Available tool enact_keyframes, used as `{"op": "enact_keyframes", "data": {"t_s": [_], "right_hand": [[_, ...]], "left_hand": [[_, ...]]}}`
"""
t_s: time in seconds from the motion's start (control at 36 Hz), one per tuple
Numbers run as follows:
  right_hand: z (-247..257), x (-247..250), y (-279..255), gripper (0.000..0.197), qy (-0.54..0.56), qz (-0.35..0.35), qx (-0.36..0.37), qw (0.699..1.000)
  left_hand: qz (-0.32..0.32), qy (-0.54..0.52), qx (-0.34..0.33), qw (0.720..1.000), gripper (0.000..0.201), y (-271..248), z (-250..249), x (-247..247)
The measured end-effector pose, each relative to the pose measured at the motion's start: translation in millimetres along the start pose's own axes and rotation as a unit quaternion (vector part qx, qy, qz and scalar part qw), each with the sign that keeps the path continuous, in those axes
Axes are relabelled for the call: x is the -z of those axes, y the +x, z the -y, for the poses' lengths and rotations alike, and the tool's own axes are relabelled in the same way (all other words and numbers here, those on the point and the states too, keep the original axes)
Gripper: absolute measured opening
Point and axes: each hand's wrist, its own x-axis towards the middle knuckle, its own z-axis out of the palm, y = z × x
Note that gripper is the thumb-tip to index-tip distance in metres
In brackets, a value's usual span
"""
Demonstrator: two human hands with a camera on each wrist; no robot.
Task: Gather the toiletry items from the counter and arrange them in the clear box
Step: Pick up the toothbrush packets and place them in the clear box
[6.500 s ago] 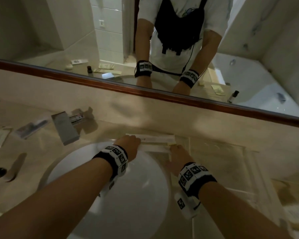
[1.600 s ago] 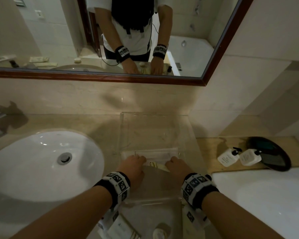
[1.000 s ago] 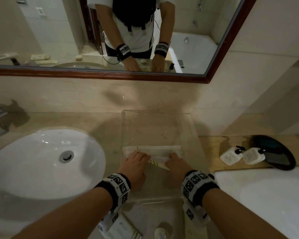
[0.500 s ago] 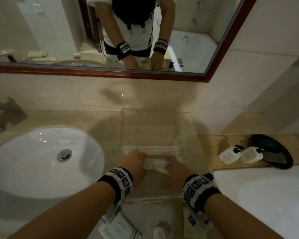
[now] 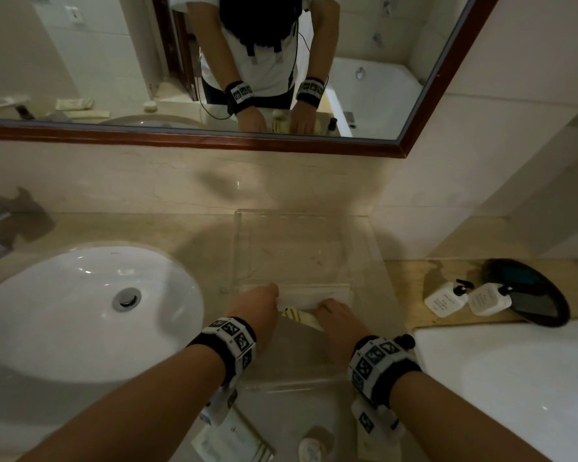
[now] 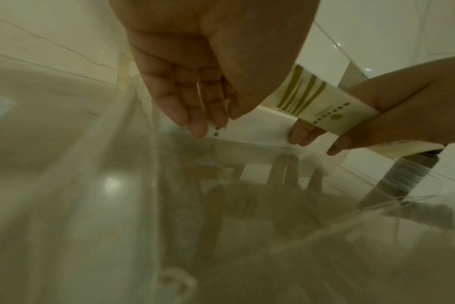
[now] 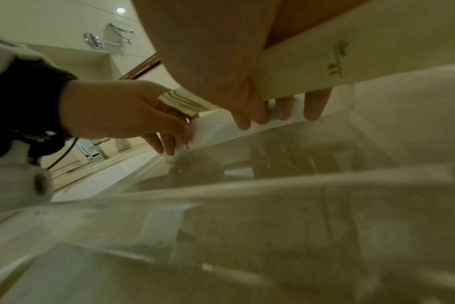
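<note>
A clear box [image 5: 238, 251] stands on the counter to the right of the sink. Both hands reach down into its middle and hold a small stack of flat packets between them. My left hand [image 5: 259, 300] pinches the left end of the white packet [image 5: 314, 296] with curled fingers [image 6: 198, 125]. My right hand [image 5: 335, 315] grips the right end, its thumb over a cream packet with olive stripes [image 6: 317, 100]. The wrist views show the white packet [image 7: 216, 125] just above the box floor, with the right hand's fingertips [image 7: 313, 107] curled under the cream packet [image 7: 325, 61].
A white sink [image 5: 80, 305] lies to the left. Two white pump bottles [image 5: 445, 299] [image 5: 488, 296] and a black round tray [image 5: 533, 291] sit on a wooden board to the right. More packets [image 5: 234, 441] [image 5: 371, 438] and a small round item [image 5: 311, 448] lie in front of the box.
Both hands carried the packets from beside the sink rightwards into the clear box. Over the last second they stayed in the box's middle and the white packet tipped lower.
</note>
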Motion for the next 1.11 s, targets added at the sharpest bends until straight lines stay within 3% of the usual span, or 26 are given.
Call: {"op": "enact_keyframes", "data": {"t_s": [0.14,0.22,0.33,0.44,0.58,0.64,0.81,0.94,0.97,1.06,1.11], "right_hand": [[2,5,6,0.062,-0.028,0.024,-0.008,0.999],[7,7,5,0.048,-0.063,0.019,-0.031,0.997],[9,9,4,0.043,-0.098,-0.001,-0.054,0.994],[8,9,7,0.051,-0.087,-0.013,-0.06,0.994],[9,14,8,0.052,-0.095,-0.029,-0.036,0.994],[7,14,7,0.047,-0.093,-0.06,-0.037,0.993],[3,17,-5,0.057,-0.077,-0.106,-0.038,0.991],[6,21,-7,0.039,-0.067,-0.123,-0.03,0.99],[5,21,-7,0.037,-0.064,-0.121,-0.019,0.99],[3,18,-5,0.043,-0.038,0.003,-0.015,0.999],[4,17,-5,0.045,-0.029,0.035,-0.023,0.999]], "left_hand": [[-0.014,-0.05,-0.038,0.998,0.038,-12,1,-9],[0.008,-0.039,-0.081,0.996,0.036,-15,-1,-12],[0.028,-0.052,-0.086,0.995,0.046,-11,0,-12],[0.033,-0.081,-0.094,0.992,0.059,-9,-1,-12],[0.021,-0.053,-0.06,0.997,0.035,-1,-8,-13],[0.002,-0.052,-0.058,0.997,0.029,0,-8,-15],[-0.017,-0.049,-0.03,0.998,0.019,7,-1,-12],[-0.002,-0.01,-0.029,1.0,0.018,9,8,-8],[-0.002,-0.004,-0.027,1.0,0.017,9,9,-8],[0.003,0.01,-0.023,1.0,0.017,8,9,-7],[0.007,0.02,-0.027,0.999,0.019,8,7,-6]]}}
